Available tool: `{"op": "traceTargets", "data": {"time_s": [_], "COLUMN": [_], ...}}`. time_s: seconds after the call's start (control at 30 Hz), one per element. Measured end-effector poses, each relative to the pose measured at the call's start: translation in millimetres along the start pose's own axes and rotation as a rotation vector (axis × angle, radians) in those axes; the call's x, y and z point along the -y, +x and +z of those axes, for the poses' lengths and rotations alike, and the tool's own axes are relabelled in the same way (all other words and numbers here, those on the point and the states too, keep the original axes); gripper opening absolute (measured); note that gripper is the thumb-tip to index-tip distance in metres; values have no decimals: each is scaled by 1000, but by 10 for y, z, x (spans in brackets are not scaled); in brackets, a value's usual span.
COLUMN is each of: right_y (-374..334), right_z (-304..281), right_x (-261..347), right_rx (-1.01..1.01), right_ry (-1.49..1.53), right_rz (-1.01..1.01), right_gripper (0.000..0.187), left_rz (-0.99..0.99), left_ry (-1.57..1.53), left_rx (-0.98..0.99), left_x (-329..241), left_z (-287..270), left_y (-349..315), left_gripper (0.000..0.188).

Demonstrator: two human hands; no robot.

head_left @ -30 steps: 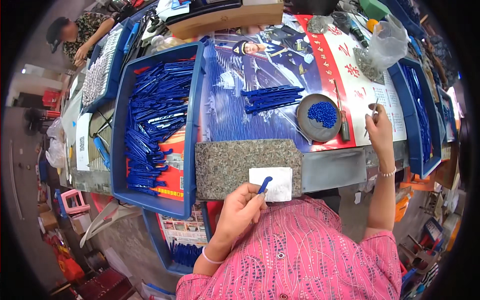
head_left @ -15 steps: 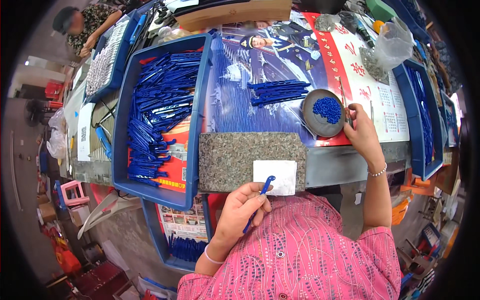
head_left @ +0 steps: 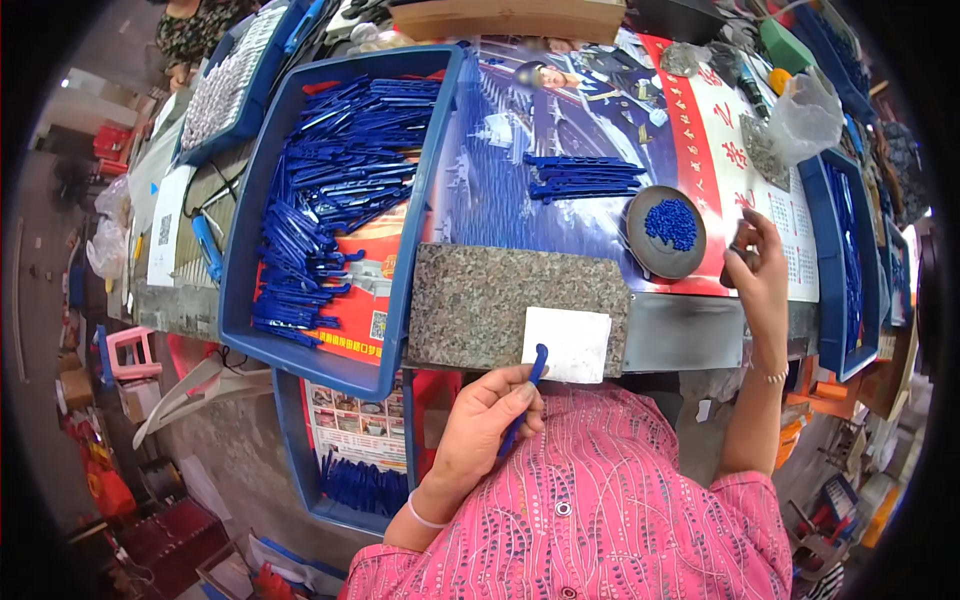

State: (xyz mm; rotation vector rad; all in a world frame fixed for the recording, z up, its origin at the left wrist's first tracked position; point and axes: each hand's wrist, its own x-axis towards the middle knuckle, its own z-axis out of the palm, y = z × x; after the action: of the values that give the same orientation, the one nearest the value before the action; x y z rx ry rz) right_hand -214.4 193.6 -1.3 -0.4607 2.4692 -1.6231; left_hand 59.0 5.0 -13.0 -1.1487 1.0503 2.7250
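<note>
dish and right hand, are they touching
Apart: the head view shows a strip of poster in the gap between the dish and the right hand.

Lighting's pretty bright and even through the middle, with glints on the blue strips (head_left: pixel 350 190); fisheye bends stuff near the rim, corners go black.

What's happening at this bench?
A person's left hand grips a slim blue piece, its curved tip by a white pad on a stone slab. The right hand holds a dark-handled tool beside a round dish of small blue beads. More blue pieces lie behind the slab, and many fill the blue tray at left.
</note>
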Motion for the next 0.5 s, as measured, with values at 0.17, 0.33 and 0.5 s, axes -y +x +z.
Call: {"op": "traceTargets", "data": {"time_s": [0.17, 0.33, 0.5], "right_y": [-527, -878, -982], "right_z": [356, 784, 998], "right_x": [377, 368, 388], "right_rx": [236, 583, 658], "right_ry": [393, 443, 199], "right_rz": [47, 114, -130], "right_gripper": [16, 15, 14], "left_rz": [19, 32, -43], "left_ry": [108, 188, 131], "left_rx": [63, 62, 15], "left_x": [203, 308, 350], "left_z": [-115, -99, -101], "left_y": [30, 96, 154], "left_gripper": [19, 20, 20]}}
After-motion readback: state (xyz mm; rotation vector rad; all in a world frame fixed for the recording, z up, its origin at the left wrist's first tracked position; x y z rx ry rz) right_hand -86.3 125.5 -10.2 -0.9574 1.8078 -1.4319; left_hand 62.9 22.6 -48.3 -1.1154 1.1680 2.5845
